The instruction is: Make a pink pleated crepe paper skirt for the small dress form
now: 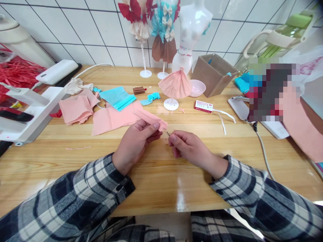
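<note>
My left hand [137, 141] pinches a folded strip of pink crepe paper [152, 119] between thumb and fingers. Close by on the right, my right hand [189, 144] is closed round a small thin metal tool [168, 133] whose tip points at the strip's end; most of it is hidden in my fingers, so its kind is unclear. Behind the left hand lies a larger pink paper sheet [113, 119], with a blue paper piece [118, 97] on top. A small dress form with a pink pleated skirt [176, 84] stands beyond my hands.
Two dressed forms and a bare white mannequin [193, 27] stand by the tiled wall. A cardboard box [213, 75], pink bowl [197, 88] and small white-and-red box [203, 106] are on the right. A white power strip [32, 117] is at the left; a phone stand [239, 109] at the right.
</note>
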Tool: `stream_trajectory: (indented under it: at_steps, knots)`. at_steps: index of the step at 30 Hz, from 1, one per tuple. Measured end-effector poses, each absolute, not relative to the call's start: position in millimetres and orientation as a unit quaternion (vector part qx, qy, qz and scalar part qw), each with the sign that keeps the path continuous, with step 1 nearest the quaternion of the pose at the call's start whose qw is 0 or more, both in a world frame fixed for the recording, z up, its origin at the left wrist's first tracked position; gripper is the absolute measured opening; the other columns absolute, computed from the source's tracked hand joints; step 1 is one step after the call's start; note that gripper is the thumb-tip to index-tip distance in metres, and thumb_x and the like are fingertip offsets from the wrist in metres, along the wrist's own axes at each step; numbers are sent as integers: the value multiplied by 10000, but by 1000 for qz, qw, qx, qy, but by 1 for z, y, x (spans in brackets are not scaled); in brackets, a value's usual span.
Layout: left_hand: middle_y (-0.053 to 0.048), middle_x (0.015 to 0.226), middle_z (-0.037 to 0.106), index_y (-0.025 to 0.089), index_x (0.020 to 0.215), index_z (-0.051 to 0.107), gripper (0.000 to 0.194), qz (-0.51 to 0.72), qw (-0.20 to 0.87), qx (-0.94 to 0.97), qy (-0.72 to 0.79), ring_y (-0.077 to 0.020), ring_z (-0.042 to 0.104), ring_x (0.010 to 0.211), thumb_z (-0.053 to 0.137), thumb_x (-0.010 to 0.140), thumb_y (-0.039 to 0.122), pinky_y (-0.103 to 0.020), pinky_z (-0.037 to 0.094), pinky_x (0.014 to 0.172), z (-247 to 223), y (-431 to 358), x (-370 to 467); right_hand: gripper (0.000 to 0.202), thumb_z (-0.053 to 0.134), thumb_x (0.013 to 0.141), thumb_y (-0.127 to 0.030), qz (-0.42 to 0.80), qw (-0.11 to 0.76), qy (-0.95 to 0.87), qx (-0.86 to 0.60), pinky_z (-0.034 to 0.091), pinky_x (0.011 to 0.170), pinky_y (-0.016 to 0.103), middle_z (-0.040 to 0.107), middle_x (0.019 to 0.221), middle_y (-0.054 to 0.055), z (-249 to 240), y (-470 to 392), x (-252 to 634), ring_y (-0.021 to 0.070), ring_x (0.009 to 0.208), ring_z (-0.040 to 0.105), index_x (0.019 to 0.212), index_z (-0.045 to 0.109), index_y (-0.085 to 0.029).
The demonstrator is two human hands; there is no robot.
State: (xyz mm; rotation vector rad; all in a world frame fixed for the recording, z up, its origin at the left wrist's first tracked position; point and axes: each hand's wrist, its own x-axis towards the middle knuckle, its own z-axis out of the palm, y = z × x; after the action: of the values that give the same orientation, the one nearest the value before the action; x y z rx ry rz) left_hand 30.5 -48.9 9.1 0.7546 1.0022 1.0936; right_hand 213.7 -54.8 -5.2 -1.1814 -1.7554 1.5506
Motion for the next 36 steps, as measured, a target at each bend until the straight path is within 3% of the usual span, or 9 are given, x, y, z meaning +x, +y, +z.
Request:
stream_trajectory:
  at_steps: [36]
  knots:
    - [-33, 746, 706, 150, 783, 678, 240, 407, 584, 476, 517, -156, 624, 693, 779, 712, 355, -256, 460, 644, 11, -44, 22, 429, 433, 931, -559, 596, 202, -629, -456, 357, 433, 201, 534, 487, -45, 2, -53, 215, 95, 431, 491, 723, 536, -198]
